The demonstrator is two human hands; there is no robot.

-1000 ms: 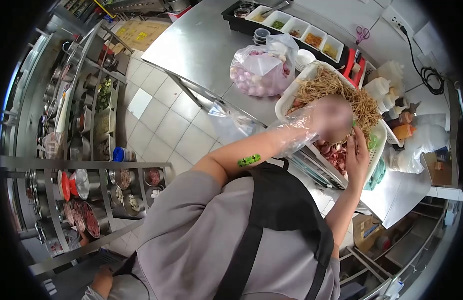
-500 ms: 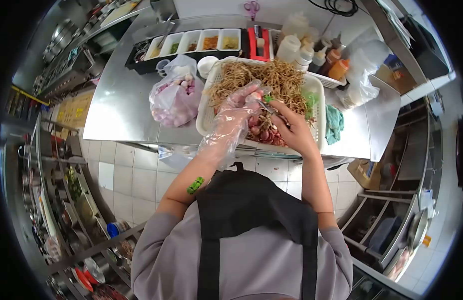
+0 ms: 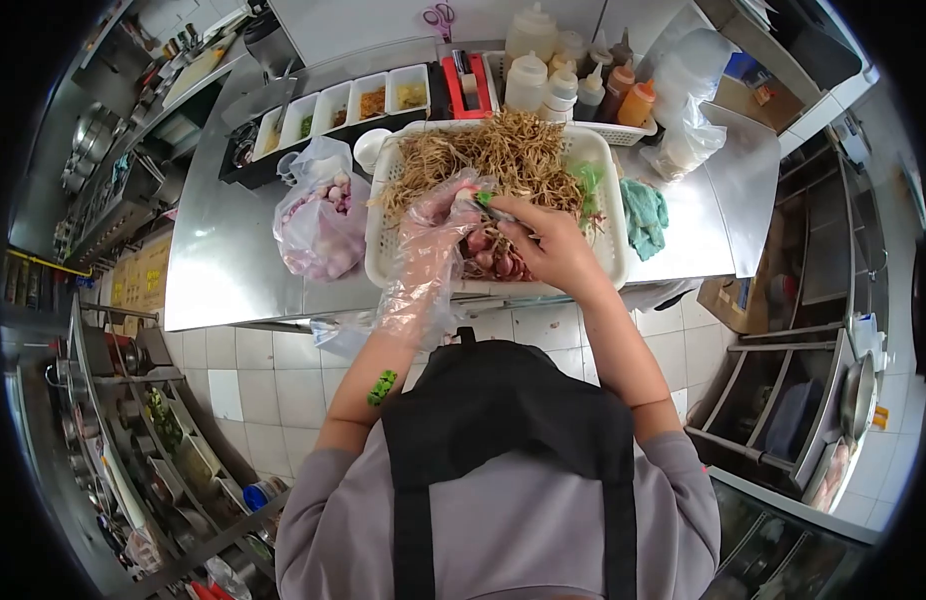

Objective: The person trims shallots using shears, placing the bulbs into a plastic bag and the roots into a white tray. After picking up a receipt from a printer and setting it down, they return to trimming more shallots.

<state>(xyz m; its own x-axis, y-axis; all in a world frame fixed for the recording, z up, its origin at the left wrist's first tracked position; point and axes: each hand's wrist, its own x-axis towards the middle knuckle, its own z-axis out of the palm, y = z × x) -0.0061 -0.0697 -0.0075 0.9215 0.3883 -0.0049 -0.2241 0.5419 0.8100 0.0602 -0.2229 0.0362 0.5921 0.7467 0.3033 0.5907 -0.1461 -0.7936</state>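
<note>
My left hand, in a clear plastic glove, is closed around a small pale-pink bulb, most likely a shallot, mostly covered by the fingers. Against it, my bare right hand grips a small knife; its handle is hidden in the palm. A bright green wrap shows near the right fingertips. Both hands are over a white plastic basket. Red-skinned shallots lie in its near part, below the hands. Dry brown stalks with roots fill the far part.
Left of the basket sits a plastic bag of peeled shallots. Behind are a white cup, a black holder of seasoning tubs, a red tray and sauce bottles. A green cloth lies to the right.
The view has shifted, so the table and basket appear further left. Both hands remain together over the basket, the right hand turned slightly, with the knife still against the bulb.
</note>
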